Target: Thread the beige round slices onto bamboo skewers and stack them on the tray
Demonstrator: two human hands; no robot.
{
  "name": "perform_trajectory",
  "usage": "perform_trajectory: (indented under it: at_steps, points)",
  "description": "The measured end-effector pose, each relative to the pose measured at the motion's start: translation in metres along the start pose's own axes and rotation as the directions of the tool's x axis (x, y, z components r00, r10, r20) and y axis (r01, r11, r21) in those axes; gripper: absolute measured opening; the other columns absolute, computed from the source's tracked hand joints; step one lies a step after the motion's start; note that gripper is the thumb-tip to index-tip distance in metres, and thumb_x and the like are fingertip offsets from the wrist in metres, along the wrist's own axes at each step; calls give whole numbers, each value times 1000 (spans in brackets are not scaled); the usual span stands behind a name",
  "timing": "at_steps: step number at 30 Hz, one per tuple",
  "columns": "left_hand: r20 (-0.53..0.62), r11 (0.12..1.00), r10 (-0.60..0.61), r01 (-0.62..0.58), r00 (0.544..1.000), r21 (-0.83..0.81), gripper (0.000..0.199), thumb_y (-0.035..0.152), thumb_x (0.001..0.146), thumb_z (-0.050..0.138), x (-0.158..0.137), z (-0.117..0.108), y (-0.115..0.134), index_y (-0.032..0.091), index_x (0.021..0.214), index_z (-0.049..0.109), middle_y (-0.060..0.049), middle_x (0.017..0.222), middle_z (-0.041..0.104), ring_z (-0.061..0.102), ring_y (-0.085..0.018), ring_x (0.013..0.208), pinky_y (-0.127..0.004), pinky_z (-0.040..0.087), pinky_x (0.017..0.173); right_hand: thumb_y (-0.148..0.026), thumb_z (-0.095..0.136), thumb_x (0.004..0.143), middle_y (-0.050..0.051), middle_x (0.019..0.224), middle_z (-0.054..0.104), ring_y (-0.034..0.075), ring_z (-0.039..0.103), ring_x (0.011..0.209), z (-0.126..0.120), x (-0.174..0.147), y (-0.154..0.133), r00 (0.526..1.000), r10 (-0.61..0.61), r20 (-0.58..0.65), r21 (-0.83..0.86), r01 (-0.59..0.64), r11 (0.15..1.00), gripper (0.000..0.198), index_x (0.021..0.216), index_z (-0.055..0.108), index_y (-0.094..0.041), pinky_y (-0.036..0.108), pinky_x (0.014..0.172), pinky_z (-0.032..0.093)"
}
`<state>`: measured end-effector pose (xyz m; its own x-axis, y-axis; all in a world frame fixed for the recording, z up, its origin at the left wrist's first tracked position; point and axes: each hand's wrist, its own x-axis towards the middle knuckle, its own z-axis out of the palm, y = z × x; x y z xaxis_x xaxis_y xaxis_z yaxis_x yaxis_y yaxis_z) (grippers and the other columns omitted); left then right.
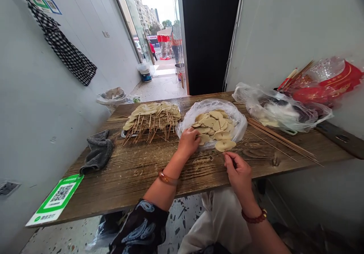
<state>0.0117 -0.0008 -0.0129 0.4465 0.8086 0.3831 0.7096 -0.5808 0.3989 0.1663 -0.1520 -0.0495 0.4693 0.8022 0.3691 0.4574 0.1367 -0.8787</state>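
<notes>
My right hand (238, 170) pinches the lower end of a wooden skewer (220, 124) near the table's front edge. Threaded on that skewer are flat, pale tan slices (225, 145), one close above my fingers and another behind it. My left hand (189, 143) is at the near left rim of a clear plastic bag (241, 127), its fingers closed on a loose slice (203, 139). Inside the open bag lies a heap of the same slices (209, 122). To the left, a stack of filled skewers (153, 115) rests on a tray, sticks pointing toward me.
Bare skewers (281, 140) lie on the wooden table (136, 182) at right, beside a knotted plastic bag (280, 112) and a dark flat handle (341, 137). A grey cloth (98, 151) and a green QR card (58, 199) are at left. Beyond is an open doorway.
</notes>
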Motion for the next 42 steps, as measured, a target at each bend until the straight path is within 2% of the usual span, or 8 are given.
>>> perform_trajectory:
  at_steps: [3,5,7,10,13,16,30,42]
  points:
    - [-4,975,-78,76,997,-209,10,15,72,55,1,-2,-1,16,74,64,-3,79,62,54,-16,78,-28,41,72,-40,48,88,5,78,69,16,62,65,0,-1,1,1000,4,18,-13,-4,1000,30,93,68,-18,26,60,48]
    - [-7,916,-158,144,987,-374,8,15,72,55,1,-4,-1,15,73,63,0,70,61,53,-13,70,-24,40,65,-41,49,88,6,78,70,17,62,65,0,-1,3,1000,5,30,-25,-4,1000,31,93,68,-18,26,60,48]
    - [7,810,-233,198,972,-552,8,20,71,57,1,-7,0,14,73,62,2,63,58,50,-11,61,-22,38,59,-42,49,88,5,77,70,17,62,64,-1,-1,3,998,-3,56,-34,5,999,31,92,69,-18,26,60,48]
    - [65,581,-313,245,948,-776,18,29,69,64,0,-9,0,13,75,62,2,59,56,47,-8,53,-21,36,52,-42,50,87,5,75,69,17,62,64,-2,-1,4,992,-21,125,-27,24,999,31,90,69,-19,26,60,48]
    - [118,385,-378,272,918,-882,31,37,62,71,0,-11,-2,12,78,63,2,58,57,45,-7,49,-20,34,48,-42,50,87,5,76,70,17,62,64,-4,0,3,981,-31,192,-7,33,999,30,87,69,-19,25,59,48]
    - [122,280,-404,250,907,-927,37,36,57,76,0,-13,-4,11,82,66,1,61,59,45,-6,50,-20,34,48,-40,50,87,5,72,69,16,61,62,-7,1,1,970,-34,241,1,35,999,29,87,70,-18,25,59,48]
    - [32,286,-443,175,896,-942,27,29,60,73,2,-25,2,12,80,68,2,59,59,39,-4,46,-18,26,44,-35,50,88,5,81,71,18,64,70,-10,4,-2,923,-115,366,-40,139,990,26,90,70,-18,27,67,49]
    - [-14,382,-398,152,917,-912,21,26,65,69,1,-25,3,13,81,69,0,66,61,48,-7,57,-19,36,54,-34,49,89,5,84,72,18,65,73,-8,4,-3,919,-128,373,-51,159,986,25,89,69,-18,27,69,50]
